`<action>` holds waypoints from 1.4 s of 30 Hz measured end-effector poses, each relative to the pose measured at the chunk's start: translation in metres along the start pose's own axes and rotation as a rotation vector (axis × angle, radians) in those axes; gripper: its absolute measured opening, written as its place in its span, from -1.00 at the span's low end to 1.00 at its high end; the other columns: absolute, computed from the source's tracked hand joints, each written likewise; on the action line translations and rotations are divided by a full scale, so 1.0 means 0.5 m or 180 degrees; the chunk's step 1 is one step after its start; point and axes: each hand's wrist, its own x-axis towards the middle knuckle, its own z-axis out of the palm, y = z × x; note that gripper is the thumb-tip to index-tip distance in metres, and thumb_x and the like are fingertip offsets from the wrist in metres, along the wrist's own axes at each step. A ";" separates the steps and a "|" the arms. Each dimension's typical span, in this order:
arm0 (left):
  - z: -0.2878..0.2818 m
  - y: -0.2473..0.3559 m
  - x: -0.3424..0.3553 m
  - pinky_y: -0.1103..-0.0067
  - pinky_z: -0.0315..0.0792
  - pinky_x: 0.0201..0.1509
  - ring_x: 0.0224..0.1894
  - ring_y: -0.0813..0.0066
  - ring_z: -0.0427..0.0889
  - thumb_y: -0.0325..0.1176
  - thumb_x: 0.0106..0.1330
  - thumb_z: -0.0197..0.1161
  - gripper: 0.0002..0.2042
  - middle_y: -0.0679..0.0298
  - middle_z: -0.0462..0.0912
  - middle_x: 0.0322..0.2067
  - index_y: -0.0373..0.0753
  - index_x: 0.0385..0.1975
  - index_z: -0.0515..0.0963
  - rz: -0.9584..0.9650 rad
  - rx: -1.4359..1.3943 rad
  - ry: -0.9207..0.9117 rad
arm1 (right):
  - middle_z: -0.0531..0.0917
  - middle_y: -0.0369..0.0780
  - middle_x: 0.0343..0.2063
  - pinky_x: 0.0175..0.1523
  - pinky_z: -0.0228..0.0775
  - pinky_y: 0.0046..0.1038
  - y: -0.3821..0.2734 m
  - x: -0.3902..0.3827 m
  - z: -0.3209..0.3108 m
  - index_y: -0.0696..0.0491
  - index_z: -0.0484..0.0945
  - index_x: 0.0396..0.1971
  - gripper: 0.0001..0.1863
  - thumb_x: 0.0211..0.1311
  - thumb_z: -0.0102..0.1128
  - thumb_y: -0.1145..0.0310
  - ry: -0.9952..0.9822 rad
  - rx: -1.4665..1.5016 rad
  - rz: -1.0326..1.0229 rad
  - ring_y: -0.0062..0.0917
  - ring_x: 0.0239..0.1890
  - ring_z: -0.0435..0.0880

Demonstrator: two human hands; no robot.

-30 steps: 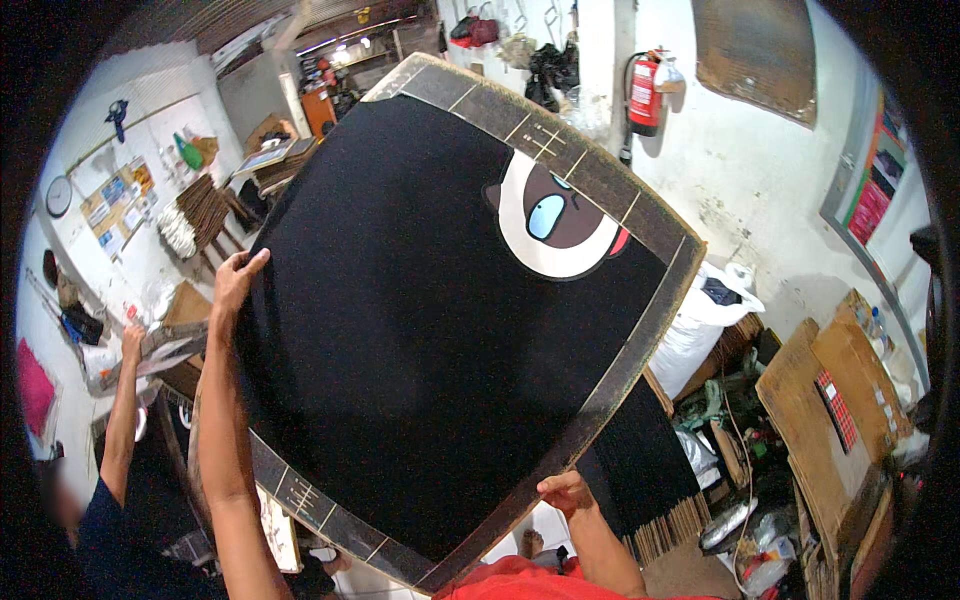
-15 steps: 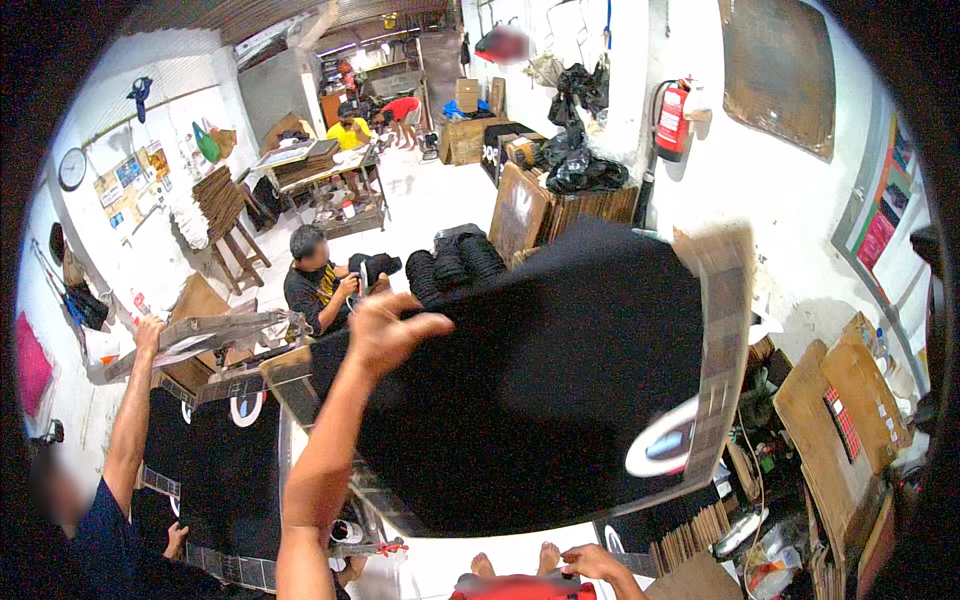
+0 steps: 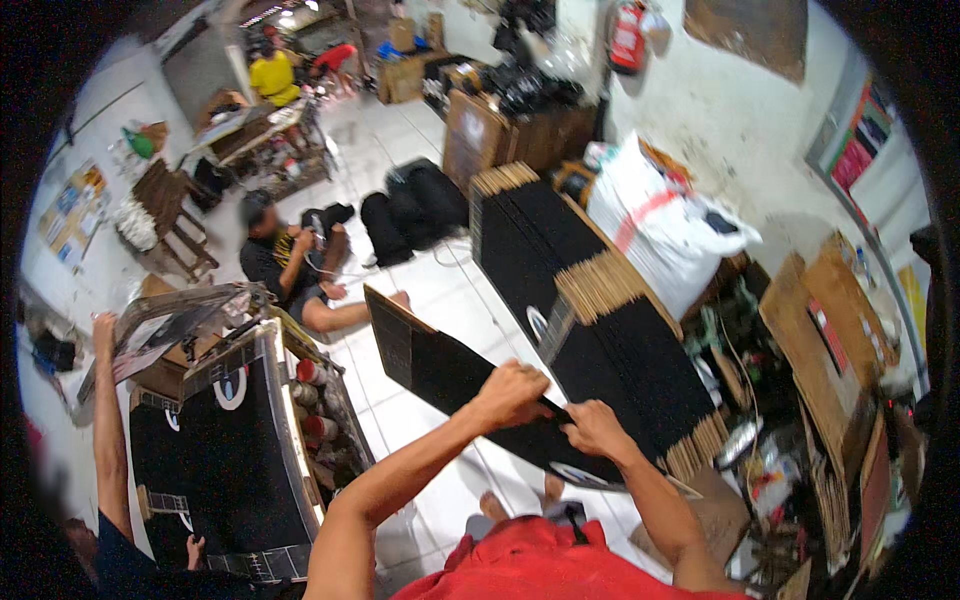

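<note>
A flat board covered in black fabric (image 3: 425, 365) hangs tilted in front of my legs, seen nearly edge-on. Brown edging shows at its far corner, and a white oval print sits low on its near part. My left hand (image 3: 513, 393) is closed over the board's upper edge. Close to its right, my right hand (image 3: 597, 430) grips the same edge, with its fingertips partly hidden. Just beyond the right hand lie stacks of similar black boards (image 3: 635, 365) with brown ends, overlapping in steps on the floor.
At left, a co-worker's arm (image 3: 107, 430) holds up a frame (image 3: 150, 335) over a table with a black board (image 3: 225, 440). Another person (image 3: 275, 250) sits on the tiled floor beside black bundles (image 3: 410, 215). A white sack (image 3: 650, 220) and cardboard sheets (image 3: 825, 310) stand right.
The black board has swung down from a raised, broad-facing position to a steep tilt over the floor. My right hand has come up from near my legs and now grips it too.
</note>
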 end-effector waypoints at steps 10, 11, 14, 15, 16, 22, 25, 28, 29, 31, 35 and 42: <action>0.333 -0.019 -0.285 0.29 0.33 -0.17 -0.15 0.10 0.48 -0.27 -0.08 0.38 -0.51 0.08 0.52 -0.23 -0.24 -0.11 0.41 -0.2365 -0.0725 0.0166 | 0.58 0.08 -0.55 -0.23 0.40 -0.11 0.243 -0.034 0.289 0.18 0.50 -0.52 -0.79 -0.03 0.13 0.32 -0.0036 0.0453 0.1168 -0.03 -0.40 0.59; 0.371 -0.008 -0.338 0.32 0.38 -0.17 -0.19 0.10 0.51 -0.22 -0.08 0.39 -0.52 0.09 0.55 -0.27 -0.26 -0.15 0.43 -0.2594 -0.0927 -0.0112 | 0.59 0.07 -0.52 -0.21 0.40 -0.11 0.269 -0.037 0.306 0.18 0.50 -0.50 -0.79 -0.02 0.14 0.32 -0.0118 0.0328 0.1304 -0.03 -0.39 0.59; 0.464 0.052 -0.487 0.37 0.42 -0.12 -0.18 0.11 0.57 -0.12 -0.05 0.37 -0.49 0.08 0.60 -0.28 -0.23 -0.09 0.45 -0.3461 -0.1414 -0.1548 | 0.61 0.02 -0.47 -0.18 0.41 -0.13 0.348 -0.038 0.348 0.17 0.50 -0.44 -0.80 0.00 0.12 0.34 -0.0124 0.0266 0.1468 -0.08 -0.36 0.61; 0.490 0.073 -0.531 0.37 0.43 -0.10 -0.16 0.14 0.58 -0.09 -0.05 0.38 -0.48 0.08 0.62 -0.29 -0.23 -0.10 0.47 -0.3580 -0.1522 -0.1731 | 0.62 0.02 -0.46 -0.19 0.42 -0.13 0.375 -0.036 0.360 0.16 0.51 -0.42 -0.81 0.00 0.12 0.35 -0.0187 0.0231 0.1508 -0.09 -0.35 0.61; 0.517 0.092 -0.570 0.37 0.43 -0.12 -0.18 0.16 0.59 -0.08 -0.07 0.40 -0.49 0.07 0.62 -0.35 -0.23 -0.15 0.49 -0.3703 -0.1241 -0.2162 | 0.62 0.02 -0.45 -0.20 0.42 -0.10 0.397 -0.034 0.372 0.16 0.51 -0.42 -0.81 0.01 0.11 0.35 -0.0258 0.0168 0.1589 -0.09 -0.34 0.62; 0.688 0.202 -0.808 0.44 0.45 -0.17 -0.27 0.26 0.62 -0.13 -0.06 0.41 -0.53 0.09 0.63 -0.39 -0.36 -0.25 0.51 -0.5305 -0.2249 -0.1091 | 0.61 0.03 -0.46 -0.21 0.41 -0.08 0.523 0.000 0.418 0.17 0.50 -0.45 -0.86 -0.01 0.03 0.44 -0.0006 0.0146 0.1689 -0.07 -0.35 0.60; 0.759 0.230 -0.852 0.47 0.45 -0.16 -0.27 0.31 0.62 -0.15 -0.06 0.40 -0.56 0.08 0.63 -0.38 -0.39 -0.29 0.52 -0.5596 -0.4740 0.1221 | 0.61 0.05 -0.47 -0.18 0.40 -0.08 0.576 0.017 0.440 0.18 0.50 -0.46 -0.86 -0.04 0.02 0.47 0.0047 0.0224 0.1809 -0.05 -0.35 0.60; 0.769 0.246 -0.783 0.52 0.45 -0.17 -0.27 0.37 0.61 -0.21 -0.05 0.40 -0.57 0.10 0.63 -0.38 -0.40 -0.27 0.52 -0.5869 -0.3508 0.0083 | 0.60 0.06 -0.47 -0.16 0.40 -0.10 0.619 0.031 0.467 0.18 0.50 -0.45 -0.85 -0.05 0.04 0.47 -0.0172 0.0060 0.1907 -0.03 -0.34 0.59; 0.755 0.245 -0.742 0.54 0.44 -0.18 -0.26 0.40 0.60 -0.23 -0.04 0.40 -0.58 0.10 0.63 -0.39 -0.40 -0.25 0.52 -0.5801 -0.2794 -0.0581 | 0.60 0.06 -0.46 -0.15 0.40 -0.11 0.627 0.032 0.477 0.19 0.50 -0.44 -0.85 -0.05 0.04 0.48 -0.0224 0.0028 0.1903 -0.04 -0.34 0.59; 0.710 0.241 -0.655 0.58 0.41 -0.34 -0.42 0.48 0.54 -0.26 0.01 0.37 -0.66 0.21 0.59 -0.45 -0.40 -0.33 0.51 -0.5598 -0.2746 -0.0390 | 0.60 0.06 -0.45 -0.14 0.40 -0.11 0.639 0.031 0.494 0.19 0.51 -0.42 -0.84 -0.05 0.04 0.48 -0.0360 -0.0076 0.1980 -0.04 -0.33 0.59; 0.639 0.202 -0.537 0.56 0.44 -0.18 -0.28 0.43 0.58 -0.27 -0.01 0.39 -0.61 0.12 0.63 -0.36 -0.36 -0.22 0.54 -0.5653 -0.3015 0.0030 | 0.61 0.04 -0.44 -0.14 0.40 -0.12 0.646 0.035 0.521 0.20 0.52 -0.40 -0.82 -0.05 0.04 0.48 -0.0301 -0.0193 0.2117 -0.08 -0.32 0.61; 0.647 0.200 -0.549 0.57 0.43 -0.20 -0.32 0.47 0.56 -0.31 -0.01 0.40 -0.65 0.16 0.61 -0.40 -0.41 -0.29 0.52 -0.5928 -0.3088 0.0352 | 0.63 0.00 -0.44 -0.15 0.42 -0.16 0.702 0.056 0.526 0.20 0.52 -0.39 -0.82 -0.02 0.06 0.46 -0.0190 -0.0326 0.2335 -0.12 -0.31 0.61</action>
